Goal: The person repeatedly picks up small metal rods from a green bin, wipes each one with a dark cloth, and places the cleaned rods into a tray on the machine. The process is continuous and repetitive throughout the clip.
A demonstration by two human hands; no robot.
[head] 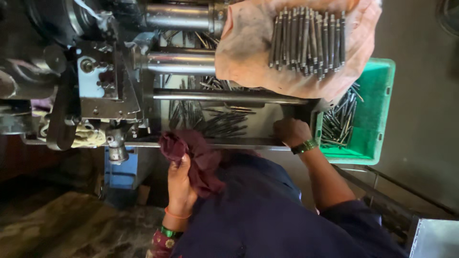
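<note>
Your left hand (180, 184) has its fingers closed around a dark red rag (193, 155), kept ready just near the machine's tray (267, 119) of loose metal pins (224, 125). Your right hand (290, 131), fingers curled, rests at the tray's right end beside the green bin (377, 95).

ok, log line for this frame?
left hand: grips maroon cloth | right hand: curled at tray corner beside green bin, grip unclear | rods: on pink cloth

Dark navy garment, green bangles
</note>
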